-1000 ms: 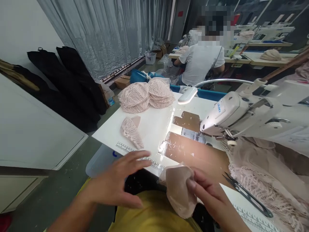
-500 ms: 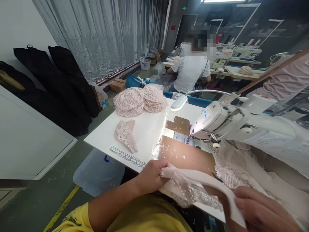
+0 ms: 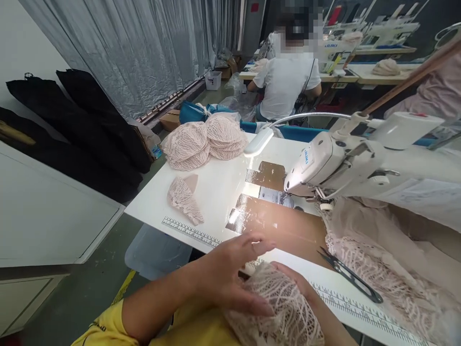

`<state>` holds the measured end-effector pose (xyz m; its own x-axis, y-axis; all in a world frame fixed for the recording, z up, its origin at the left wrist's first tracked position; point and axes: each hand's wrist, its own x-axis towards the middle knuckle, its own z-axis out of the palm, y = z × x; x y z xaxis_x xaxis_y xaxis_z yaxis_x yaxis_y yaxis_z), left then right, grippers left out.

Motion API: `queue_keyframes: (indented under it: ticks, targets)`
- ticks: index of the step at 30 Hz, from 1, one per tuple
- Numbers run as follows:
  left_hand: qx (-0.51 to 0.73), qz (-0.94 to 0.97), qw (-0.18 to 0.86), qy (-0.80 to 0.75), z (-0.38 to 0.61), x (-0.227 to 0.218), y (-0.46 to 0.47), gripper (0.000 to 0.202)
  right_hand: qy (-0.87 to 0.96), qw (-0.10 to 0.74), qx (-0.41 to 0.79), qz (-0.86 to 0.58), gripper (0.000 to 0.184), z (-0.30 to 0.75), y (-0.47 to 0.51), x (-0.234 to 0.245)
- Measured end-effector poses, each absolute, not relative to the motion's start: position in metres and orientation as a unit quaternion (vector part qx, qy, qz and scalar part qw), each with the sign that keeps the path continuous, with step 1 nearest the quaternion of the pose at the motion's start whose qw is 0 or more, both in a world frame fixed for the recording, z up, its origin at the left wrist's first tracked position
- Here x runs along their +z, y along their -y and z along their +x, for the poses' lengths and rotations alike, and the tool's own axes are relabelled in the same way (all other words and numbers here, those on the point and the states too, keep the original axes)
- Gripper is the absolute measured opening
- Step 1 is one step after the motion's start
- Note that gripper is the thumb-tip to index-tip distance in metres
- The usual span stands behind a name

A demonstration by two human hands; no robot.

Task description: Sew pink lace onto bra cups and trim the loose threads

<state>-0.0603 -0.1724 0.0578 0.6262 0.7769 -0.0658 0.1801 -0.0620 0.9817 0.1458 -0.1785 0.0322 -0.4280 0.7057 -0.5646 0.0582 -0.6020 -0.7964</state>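
Observation:
My left hand [image 3: 236, 274] is in front of me at the table's near edge, fingers spread, its thumb lying over a pale pink lace piece [image 3: 284, 298]. My right hand [image 3: 297, 281] is behind that piece and supports it from the far side; most of its fingers are hidden by the lace. The piece is bunched and rounded, low in the view near my yellow shirt. A pair of dark scissors [image 3: 351, 276] lies on the table to the right, beside a heap of pink lace and mesh fabric [image 3: 382, 269].
A white sewing machine [image 3: 334, 163] with a lamp [image 3: 259, 142] stands at right. Stacked lace cups [image 3: 187, 144] sit at the far left of the table [image 3: 212, 192], with a single lace piece [image 3: 185, 202] nearer. A plastic bin [image 3: 154, 252] is below. Beyond, a person [image 3: 288, 84] sits.
The lace piece, earlier stretched out between both hands, is now bunched close to my body. My left hand has opened, and my right hand has moved left. The scissors are now fully visible.

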Motion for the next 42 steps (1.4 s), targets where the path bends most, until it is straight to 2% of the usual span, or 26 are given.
queue_keyframes:
  ticks: [3,6,8,12,14,17,21,23,26,29,31,35,38,41,42]
  targets:
    - [0.207,0.686,0.625,-0.31,-0.059,0.046,0.158,0.08,0.332,0.254,0.788,-0.453,0.027,0.148,0.177,0.036]
    - [0.173,0.637,0.675,-0.33,-0.066,0.035,0.15,0.048,0.299,0.306,0.785,-0.448,0.031,0.156,0.175,0.037]
    - [0.177,0.596,0.695,-0.363,-0.069,0.031,0.147,0.035,0.277,0.338,0.768,-0.468,0.038,0.16,0.174,0.037]
    - [0.21,0.515,0.771,-0.31,-0.061,0.031,0.145,0.041,0.323,0.389,0.695,-0.511,0.067,0.157,0.168,0.031]
    - [0.244,0.522,0.755,-0.313,-0.051,0.031,0.144,0.037,0.37,0.406,0.65,-0.526,0.062,0.157,0.163,0.027]
    - [0.292,0.535,0.71,-0.353,-0.039,0.028,0.141,0.042,0.461,0.408,0.588,-0.525,0.035,0.163,0.153,0.023]
    - [0.332,0.537,0.679,-0.374,-0.033,0.024,0.136,0.043,0.534,0.333,0.626,-0.461,0.047,0.171,0.145,0.025]
    - [0.341,0.518,0.691,-0.371,-0.032,0.022,0.133,0.043,0.523,0.334,0.628,-0.469,0.039,0.17,0.144,0.027]
    - [0.381,0.368,0.779,-0.336,-0.03,0.019,0.133,0.045,0.458,0.408,0.615,-0.496,0.032,0.167,0.143,0.029]
    - [0.435,0.174,0.847,-0.253,-0.028,0.018,0.14,0.068,0.373,0.497,0.593,-0.512,0.029,0.164,0.142,0.031]
    - [0.431,0.13,0.868,-0.211,-0.024,0.019,0.146,0.08,0.375,0.511,0.564,-0.529,0.028,0.161,0.142,0.032]
    - [0.408,0.14,0.865,-0.256,-0.004,0.02,0.154,0.055,0.422,0.484,0.554,-0.53,0.031,0.148,0.142,0.031]
    - [0.415,0.144,0.844,-0.307,0.003,0.014,0.156,0.04,0.288,0.506,0.631,-0.513,0.023,0.148,0.139,0.025]
    - [0.388,0.213,0.841,-0.309,-0.017,0.005,0.16,0.009,0.166,0.541,0.638,-0.523,0.027,0.159,0.133,0.019]
    - [0.362,0.258,0.847,-0.293,-0.029,0.005,0.16,0.016,0.152,0.549,0.627,-0.531,0.029,0.164,0.132,0.017]
